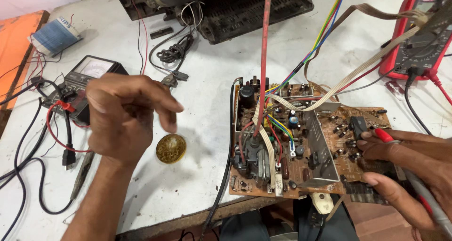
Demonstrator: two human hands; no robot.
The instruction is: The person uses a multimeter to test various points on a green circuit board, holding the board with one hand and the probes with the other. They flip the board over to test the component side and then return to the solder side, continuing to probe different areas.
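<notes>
1. The circuit board (301,147) lay at the near edge of the table (207,81), overhanging it.
2. The round tin (171,148) lay left of the board.
3. The analogue meter (80,88) lay further left, behind the left hand (125,118).
4. The digital multimeter (419,33) lay behind the board, to its right.
5. The right hand (409,165) rested on the board's right edge.

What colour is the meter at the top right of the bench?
The multimeter has a red casing with a dark grey face, seen in the head view.
</notes>
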